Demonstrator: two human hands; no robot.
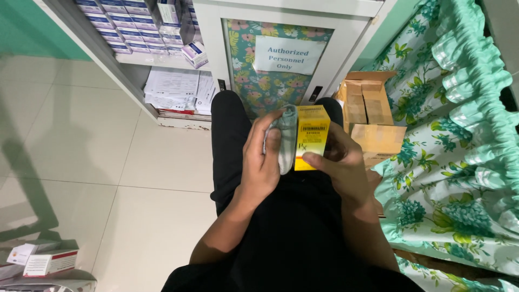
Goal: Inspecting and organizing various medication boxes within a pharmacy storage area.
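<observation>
My right hand (341,162) holds a small yellow carton (311,136) upright above my lap, thumb on its lower front. My left hand (261,157) grips a grey cloth (286,139) and presses it against the carton's left side. Both hands hover over my black trousers.
A white shelf unit (141,60) with stacked white-and-blue boxes and a pile of papers (178,93) stands ahead on the left. A white door with a floral panel and a paper sign (281,54) faces me. Open cardboard boxes (367,105) sit right, beside a green floral curtain (459,162). Small cartons (46,259) lie bottom left.
</observation>
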